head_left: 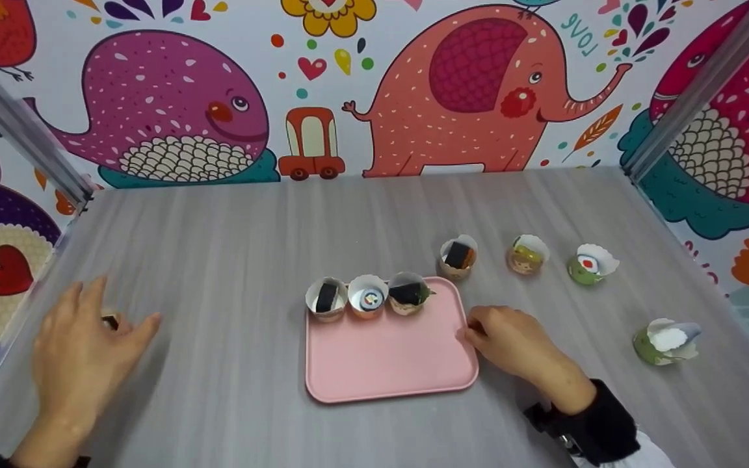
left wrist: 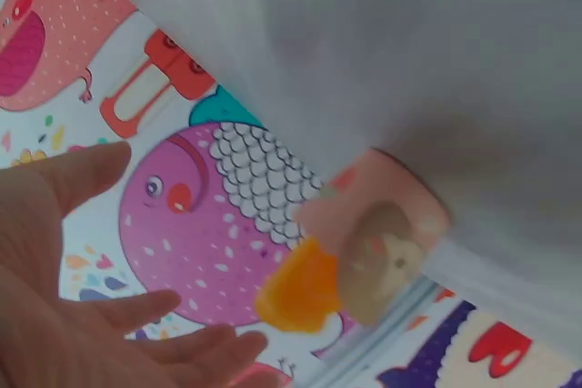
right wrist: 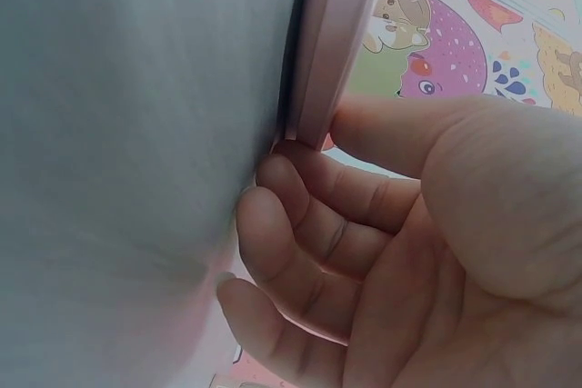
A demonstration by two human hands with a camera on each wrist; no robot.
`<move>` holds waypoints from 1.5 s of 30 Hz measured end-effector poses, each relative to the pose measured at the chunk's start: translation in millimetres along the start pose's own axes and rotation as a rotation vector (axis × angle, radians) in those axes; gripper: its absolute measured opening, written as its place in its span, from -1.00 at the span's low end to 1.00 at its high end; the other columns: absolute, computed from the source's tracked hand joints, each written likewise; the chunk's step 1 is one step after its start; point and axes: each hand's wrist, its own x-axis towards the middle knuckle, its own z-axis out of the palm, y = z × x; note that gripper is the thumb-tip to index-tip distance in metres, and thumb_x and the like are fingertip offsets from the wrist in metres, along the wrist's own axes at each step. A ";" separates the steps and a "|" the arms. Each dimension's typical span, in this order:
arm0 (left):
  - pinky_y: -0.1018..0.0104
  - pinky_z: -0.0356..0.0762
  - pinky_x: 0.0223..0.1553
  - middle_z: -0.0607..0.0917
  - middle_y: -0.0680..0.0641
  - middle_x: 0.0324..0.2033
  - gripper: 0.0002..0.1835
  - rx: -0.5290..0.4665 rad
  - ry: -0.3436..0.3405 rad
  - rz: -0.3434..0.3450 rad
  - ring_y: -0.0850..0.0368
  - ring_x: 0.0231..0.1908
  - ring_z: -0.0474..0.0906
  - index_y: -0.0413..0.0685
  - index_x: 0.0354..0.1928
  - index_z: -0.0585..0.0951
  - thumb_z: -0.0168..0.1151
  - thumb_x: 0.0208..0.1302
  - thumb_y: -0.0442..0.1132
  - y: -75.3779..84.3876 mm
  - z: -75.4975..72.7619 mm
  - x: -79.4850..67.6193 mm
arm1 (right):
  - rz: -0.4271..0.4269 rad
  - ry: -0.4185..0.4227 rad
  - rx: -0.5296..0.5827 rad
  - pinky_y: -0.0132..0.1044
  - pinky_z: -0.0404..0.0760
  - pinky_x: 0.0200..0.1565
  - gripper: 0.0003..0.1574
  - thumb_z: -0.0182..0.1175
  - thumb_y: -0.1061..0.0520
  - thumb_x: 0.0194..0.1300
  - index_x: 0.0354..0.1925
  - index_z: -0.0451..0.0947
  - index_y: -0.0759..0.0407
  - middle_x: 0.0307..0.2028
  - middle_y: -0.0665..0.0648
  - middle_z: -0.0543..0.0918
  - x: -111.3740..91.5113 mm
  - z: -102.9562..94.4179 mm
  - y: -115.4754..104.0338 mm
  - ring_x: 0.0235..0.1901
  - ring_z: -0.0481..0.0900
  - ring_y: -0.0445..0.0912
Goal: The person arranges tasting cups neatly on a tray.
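Observation:
My left hand (head_left: 85, 351) is spread over the left side of the table, thumb apart from the fingers. Partly hidden behind it is a small paper cup (head_left: 126, 321) with something dark in it. The left wrist view shows this cup (left wrist: 386, 243), pink with a cartoon face and an orange piece at its mouth, apart from the fingertips. My right hand (head_left: 511, 341) pinches the right rim of a pink tray (head_left: 391, 364) between thumb and curled fingers; the right wrist view shows the thumb on the tray's edge (right wrist: 336, 43). Along the tray's back edge stand three paper cups holding sushi pieces (head_left: 327, 297).
Behind the tray's right corner is a cup with dark-wrapped sushi (head_left: 458, 257). Farther right stand a cup with a yellow-green piece (head_left: 527, 255), a green cup with a roll (head_left: 589, 265) and another green cup (head_left: 664, 341). Printed walls (head_left: 322, 84) enclose the grey table (head_left: 218, 260).

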 end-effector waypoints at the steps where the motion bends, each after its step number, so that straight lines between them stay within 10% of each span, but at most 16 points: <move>1: -0.59 0.13 0.24 0.25 -0.62 0.40 0.00 -0.001 -0.006 -0.028 -0.70 0.28 0.22 -0.47 0.46 0.28 0.52 0.18 0.03 -4.0 -0.9 0.9 | 0.000 0.001 0.000 -0.18 0.38 -0.43 -0.73 0.39 0.08 0.40 -0.44 0.57 0.02 -0.58 -0.09 0.43 0.1 -0.4 0.1 -0.52 0.39 -0.18; 8: -0.54 0.28 0.23 0.22 -0.68 0.37 0.09 -0.055 -0.167 -0.205 -0.66 0.27 0.24 -0.55 0.49 0.14 0.40 0.30 0.18 -26.8 -5.0 11.0 | -0.005 0.009 -0.007 -0.19 0.37 -0.44 -0.73 0.39 0.08 0.40 -0.44 0.57 0.04 -0.58 -0.08 0.42 1.0 -1.5 1.5 -0.53 0.38 -0.18; 20: -0.46 0.36 0.21 0.25 -0.70 0.35 0.05 -0.122 -0.276 -0.301 -0.56 0.17 0.34 -0.59 0.46 0.15 0.40 0.33 0.12 -49.6 -1.4 19.5 | 0.010 -0.007 0.016 -0.20 0.39 -0.42 -0.79 0.38 0.12 0.39 -0.41 0.61 0.06 -0.56 -0.09 0.47 1.0 0.1 1.1 -0.52 0.39 -0.18; 45: -0.08 0.51 -0.27 0.50 -0.67 0.06 -0.18 -0.081 -0.251 -0.194 -0.46 -0.11 0.52 -0.63 0.28 0.28 0.33 0.36 -0.01 -54.5 5.9 28.3 | -0.001 0.017 -0.006 -0.19 0.36 -0.44 -0.68 0.40 0.11 0.36 -0.49 0.51 0.02 -0.60 -0.09 0.38 -0.3 0.6 0.0 -0.54 0.37 -0.18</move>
